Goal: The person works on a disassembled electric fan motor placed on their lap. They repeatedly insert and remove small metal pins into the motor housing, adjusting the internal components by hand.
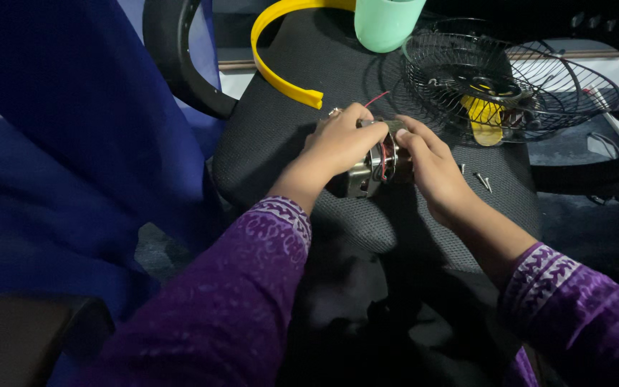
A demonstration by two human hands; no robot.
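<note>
- Office chair seat [281,136], black mesh fabric, serving as the work surface.
- Chair armrests, black plastic: one curved at upper left [170,57], one at far right [603,172].
- Blue cloth [73,143], draped, filling the left side.
- Floor [155,251], dark and dimly lit, glimpsed beneath the seat.
- Light: low overall.
</note>
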